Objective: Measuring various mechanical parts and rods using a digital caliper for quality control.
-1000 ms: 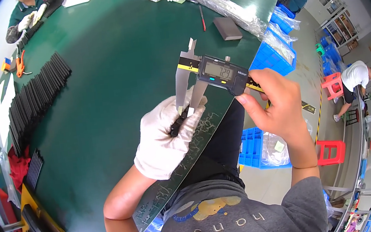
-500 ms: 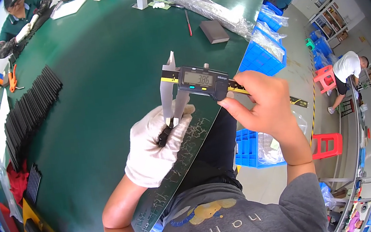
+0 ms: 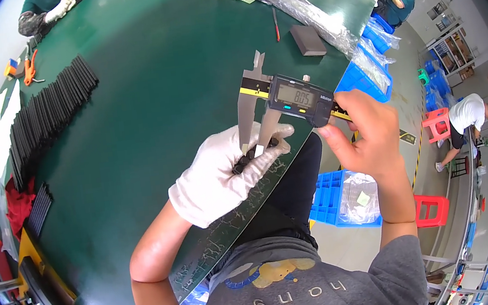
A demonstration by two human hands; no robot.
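Note:
My left hand (image 3: 219,171), in a white glove, is closed around a small black part (image 3: 244,162), most of it hidden by the fingers. Bare and closed, my right hand (image 3: 369,131) grips the beam end of a digital caliper (image 3: 297,98), thumb below the slider. The caliper's long jaws point down to the black part, spread apart on either side of it; whether both touch it I cannot tell. Its display faces up toward me.
A long row of black rods (image 3: 50,115) lies on the green table (image 3: 143,73) at left, near orange-handled pliers (image 3: 31,68). A dark box (image 3: 308,41) sits far right beside plastic-wrapped stock (image 3: 306,14). Blue crates (image 3: 347,198) stand right of the table. A co-worker's gloved hands (image 3: 61,10) are far left.
The caliper jaws have opened wider, and the displayed reading has changed. Both hands appear farther right in the picture, as the whole view has shifted too.

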